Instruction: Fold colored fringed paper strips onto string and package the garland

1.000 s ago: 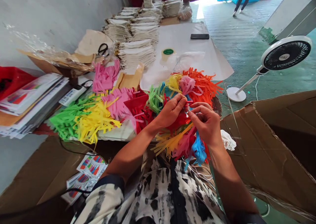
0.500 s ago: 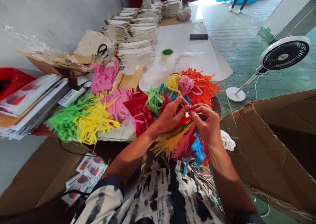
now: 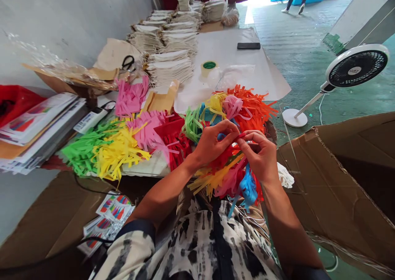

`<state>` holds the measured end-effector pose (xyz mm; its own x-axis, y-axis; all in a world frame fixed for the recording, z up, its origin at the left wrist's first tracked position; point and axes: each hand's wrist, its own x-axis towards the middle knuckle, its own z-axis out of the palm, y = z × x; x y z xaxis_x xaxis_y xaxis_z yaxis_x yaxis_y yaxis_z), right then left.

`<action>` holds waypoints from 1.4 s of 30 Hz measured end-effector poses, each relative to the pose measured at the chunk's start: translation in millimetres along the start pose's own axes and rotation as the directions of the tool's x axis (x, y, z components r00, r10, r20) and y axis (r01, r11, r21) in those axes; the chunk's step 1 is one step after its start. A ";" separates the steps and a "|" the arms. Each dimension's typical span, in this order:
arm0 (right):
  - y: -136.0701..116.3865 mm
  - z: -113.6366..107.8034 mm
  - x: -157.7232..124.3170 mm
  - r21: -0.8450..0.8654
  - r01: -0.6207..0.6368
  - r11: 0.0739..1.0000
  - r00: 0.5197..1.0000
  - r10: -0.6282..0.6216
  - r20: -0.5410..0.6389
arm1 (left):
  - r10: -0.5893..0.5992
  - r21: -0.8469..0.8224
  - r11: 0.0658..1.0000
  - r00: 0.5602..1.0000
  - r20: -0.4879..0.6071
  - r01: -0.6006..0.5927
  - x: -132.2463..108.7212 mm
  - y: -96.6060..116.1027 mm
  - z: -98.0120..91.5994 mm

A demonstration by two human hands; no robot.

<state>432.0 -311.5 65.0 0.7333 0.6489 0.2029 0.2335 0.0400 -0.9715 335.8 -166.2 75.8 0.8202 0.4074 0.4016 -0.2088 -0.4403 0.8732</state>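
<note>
The bare left hand [image 3: 212,145] and bare right hand [image 3: 256,156] both pinch one thin red paper strip [image 3: 241,135] tightly between their fingertips, just above a multicoloured fringed paper garland [image 3: 216,180] draped over the table edge.

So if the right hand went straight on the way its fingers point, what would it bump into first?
Probably the left hand. The right hand points straight at it, and a thin red paper strip sits between their fingertips. They're so close that the depth is hard to tell.
</note>
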 end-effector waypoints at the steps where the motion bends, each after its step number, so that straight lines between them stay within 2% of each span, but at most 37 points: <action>1: 0.1 -0.3 -0.5 0.017 -0.013 1.000 1.000 0.013 0.015 | -0.007 0.033 0.999 1.000 -0.009 0.008 -0.5 0.6 0.8; 5: 0.2 -2.4 -2.0 0.119 -0.050 0.992 0.997 0.043 0.056 | 0.009 0.200 0.980 0.999 -0.034 -0.002 -2.4 1.1 4.0; 7: 0.9 -3.2 -1.6 0.141 -0.049 0.989 0.998 0.041 0.056 | 0.076 0.340 0.938 0.997 -0.009 -0.068 -2.5 0.4 5.2; 10: 4.7 -3.4 0.6 0.127 -0.086 0.988 0.995 0.080 0.055 | 0.194 0.542 0.816 0.979 0.069 -0.200 -1.0 0.3 6.1; 12: 8.2 -3.3 2.4 0.167 -0.110 0.980 0.993 0.102 0.054 | 0.236 0.590 0.767 0.966 0.104 -0.251 0.8 1.8 5.8; 13: 9.6 -3.3 3.1 0.202 -0.115 0.973 0.993 0.107 0.052 | 0.233 0.579 0.775 0.966 0.113 -0.254 1.7 3.1 5.2; 15: 10.4 -4.0 3.9 0.268 -0.122 0.956 0.993 0.118 0.033 | 0.174 0.491 0.845 0.977 0.124 -0.213 3.1 6.3 2.9; 18: 6.6 -6.5 3.8 0.335 -0.096 0.937 0.991 0.120 -0.053 | 0.009 0.343 0.936 0.981 0.195 -0.077 2.5 10.7 -3.0; 20: 3.3 -8.0 3.3 0.357 -0.066 0.932 0.990 0.107 -0.097 | -0.081 0.310 0.951 0.954 0.287 -0.012 -0.1 13.4 -8.1; 23: 2.6 -8.3 2.7 0.394 -0.067 0.917 0.991 0.106 -0.077 | -0.180 0.287 0.956 0.893 0.413 0.060 -4.1 19.3 -17.6; 25: 5.5 -7.4 2.8 0.419 -0.093 0.903 0.992 0.119 -0.037 | -0.224 0.302 0.949 0.864 0.452 0.089 -3.3 23.2 -25.8; 27: 9.5 -6.5 3.7 0.408 -0.111 0.906 0.991 0.131 -0.021 | -0.248 0.363 0.929 0.857 0.452 0.077 2.5 23.8 -35.0; 29: 12.4 -6.1 5.3 0.376 -0.119 0.919 0.989 0.142 -0.034 | -0.249 0.486 0.873 0.890 0.383 0.035 13.5 18.6 -43.0; 31: 13.5 -6.3 7.2 0.353 -0.114 0.929 0.988 0.143 -0.057 | -0.189 0.646 0.762 0.935 0.301 -0.054 27.4 7.8 -46.4; 32: 13.5 -6.5 7.9 0.348 -0.111 0.931 0.988 0.141 -0.064 | -0.148 0.716 0.688 0.943 0.297 -0.118 34.3 1.1 -45.8; 34: 12.9 -7.0 8.9 0.341 -0.113 0.933 0.987 0.145 -0.070 | -0.106 0.791 0.550 0.917 0.384 -0.268 46.2 -12.5 -40.4; 37: 13.1 -7.8 9.0 0.326 -0.121 0.938 0.986 0.153 -0.073 | -0.129 0.810 0.422 0.857 0.498 -0.407 55.7 -28.6 -28.3; 40: 14.5 -8.9 8.7 0.311 -0.111 0.944 0.987 0.140 -0.074 | -0.094 0.792 0.375 0.830 0.550 -0.482 57.0 -38.0 -21.9; 42: 15.0 -9.5 8.8 0.311 -0.108 0.944 0.988 0.136 -0.070 | 0.003 0.763 0.403 0.834 0.551 -0.505 56.7 -40.8 -21.4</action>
<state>448.0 -312.4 53.3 0.8013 0.5932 0.0772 -0.0568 0.2039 -0.9773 379.5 -108.0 68.8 0.9773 -0.1021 0.1855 -0.0921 -0.9938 -0.0621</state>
